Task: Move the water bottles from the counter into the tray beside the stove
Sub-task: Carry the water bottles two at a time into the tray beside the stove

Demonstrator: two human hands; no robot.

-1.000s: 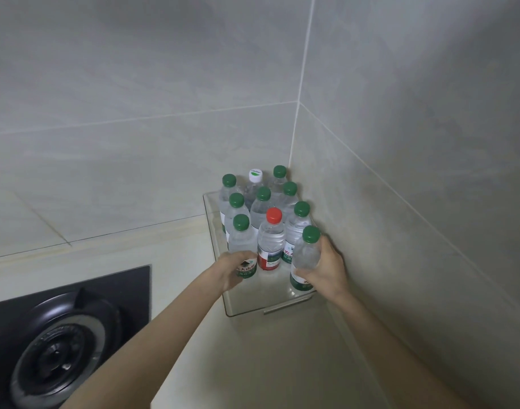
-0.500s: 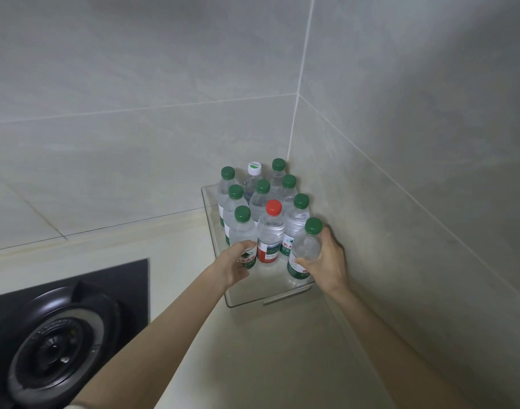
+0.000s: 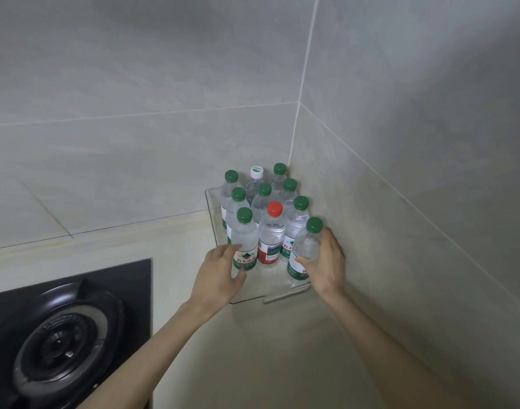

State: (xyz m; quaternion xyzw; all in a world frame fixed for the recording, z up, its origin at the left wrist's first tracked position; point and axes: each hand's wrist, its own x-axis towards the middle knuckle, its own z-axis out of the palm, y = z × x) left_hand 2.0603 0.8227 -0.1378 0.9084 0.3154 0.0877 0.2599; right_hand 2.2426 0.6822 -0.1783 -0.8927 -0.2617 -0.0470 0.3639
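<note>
A clear tray (image 3: pixel 212 203) sits in the wall corner on the counter, right of the stove. It holds several upright water bottles, most with green caps, one with a white cap (image 3: pixel 257 171), one with a red cap (image 3: pixel 271 231). My left hand (image 3: pixel 220 271) is at the front-left green-capped bottle (image 3: pixel 244 240), its loosely spread fingers just touching the label. My right hand (image 3: pixel 325 262) grips the front-right green-capped bottle (image 3: pixel 306 246), which stands tilted slightly in the tray against the right wall.
A black gas stove with its burner (image 3: pixel 56 348) lies at the lower left. Pale counter (image 3: pixel 267 358) stretches in front of the tray. Tiled walls close in behind and on the right, right next to the tray.
My left hand has loosened its hold on the front-left bottle and drawn back a little. My right hand still holds the front-right bottle in about the same spot.
</note>
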